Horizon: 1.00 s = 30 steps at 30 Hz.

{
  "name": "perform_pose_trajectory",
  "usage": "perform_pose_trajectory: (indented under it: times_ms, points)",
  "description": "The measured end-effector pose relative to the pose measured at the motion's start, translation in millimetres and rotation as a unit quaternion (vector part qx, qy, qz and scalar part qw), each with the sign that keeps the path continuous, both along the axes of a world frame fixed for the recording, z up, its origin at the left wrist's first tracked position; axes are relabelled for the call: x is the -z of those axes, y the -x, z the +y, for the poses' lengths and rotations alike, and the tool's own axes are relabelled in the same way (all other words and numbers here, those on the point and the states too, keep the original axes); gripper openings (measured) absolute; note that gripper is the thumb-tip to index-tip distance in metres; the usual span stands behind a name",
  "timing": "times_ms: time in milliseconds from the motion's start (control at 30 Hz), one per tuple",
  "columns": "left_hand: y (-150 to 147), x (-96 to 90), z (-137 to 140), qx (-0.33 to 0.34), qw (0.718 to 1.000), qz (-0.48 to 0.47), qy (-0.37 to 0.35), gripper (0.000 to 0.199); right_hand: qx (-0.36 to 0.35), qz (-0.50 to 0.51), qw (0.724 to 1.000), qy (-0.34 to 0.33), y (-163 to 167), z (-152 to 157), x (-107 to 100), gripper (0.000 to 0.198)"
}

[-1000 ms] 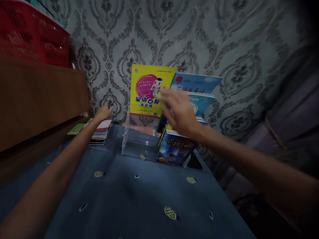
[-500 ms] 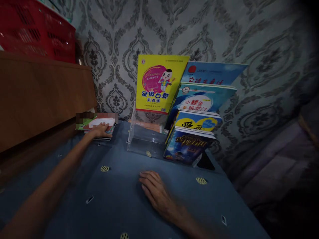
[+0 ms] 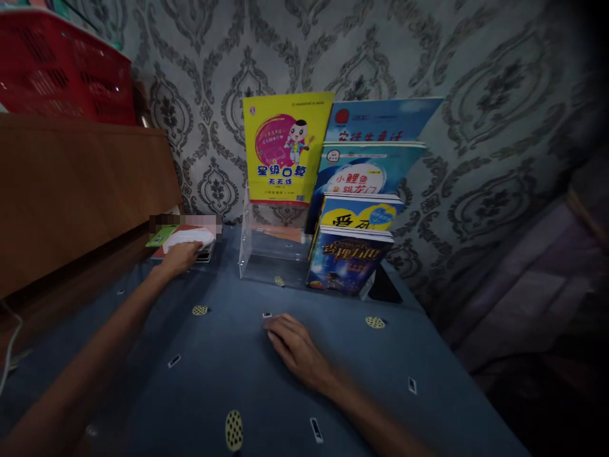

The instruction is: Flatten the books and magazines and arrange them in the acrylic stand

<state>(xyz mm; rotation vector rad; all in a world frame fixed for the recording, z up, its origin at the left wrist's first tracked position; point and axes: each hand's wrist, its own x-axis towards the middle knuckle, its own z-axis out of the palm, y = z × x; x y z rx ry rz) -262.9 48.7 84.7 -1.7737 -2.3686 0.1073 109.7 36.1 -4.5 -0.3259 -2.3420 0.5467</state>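
Observation:
At the near side of a small stack of books [image 3: 157, 254], my left hand [image 3: 181, 257] has its fingers bent over the edge of the top book [image 3: 193, 236], which has a white and reddish cover. My thumb and the underside of the grip are hidden. My right hand [image 3: 297, 352] rests on the blue tablecloth with its fingers loosely stretched out and holds nothing. Beyond it stands a clear acrylic book rack [image 3: 243, 254]. A yellow workbook [image 3: 290, 149] leans on the rack's upper left, and several books [image 3: 349, 260] stand in tiers on its right.
A brown wooden cabinet [image 3: 85, 171] is at the left with a red plastic basket [image 3: 61, 76] on top. A dark flat object [image 3: 385, 285] lies behind the rack's right side. Patterned wallpaper [image 3: 214, 57] covers the wall. A white cable [image 3: 12, 346] hangs at the far left.
My left hand has drawn back from lying spread on the stack to its near edge, fingers now bent. My right hand stays on the cloth. The view has shifted slightly.

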Motion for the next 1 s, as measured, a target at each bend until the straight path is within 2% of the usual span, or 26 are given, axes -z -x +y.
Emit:
perform_pose_trajectory:
  times_ms: [133,367,533,800,900,1000]
  points:
    - [-21.1,8.0,-18.7,0.006,1.000,0.003,0.010,0.044,0.001,-0.004,1.000,-0.006,-1.2,0.5,1.5,0.021]
    - [-66.2,38.2,-72.6,0.040,0.995,-0.016,0.085,0.037,0.005,-0.012,1.000,-0.020,-0.7,3.1,8.5,0.022]
    - [-91.6,38.6,-114.0,0.057,0.991,-0.027,0.114,0.037,0.009,-0.018,1.000,-0.024,0.2,5.7,11.9,0.024]
    - [-150.5,37.3,-163.5,0.144,0.975,-0.077,0.153,0.045,0.013,-0.009,1.000,-0.003,1.6,5.9,11.3,0.026]
    - [-175.5,48.1,-176.3,0.172,0.967,-0.095,0.162,0.050,0.015,0.000,1.000,0.009,1.1,4.0,7.5,0.026]
    - [-198.1,65.0,-181.4,0.239,0.952,-0.107,0.155,0.054,0.011,0.020,1.000,0.006,0.2,1.5,4.3,0.025]
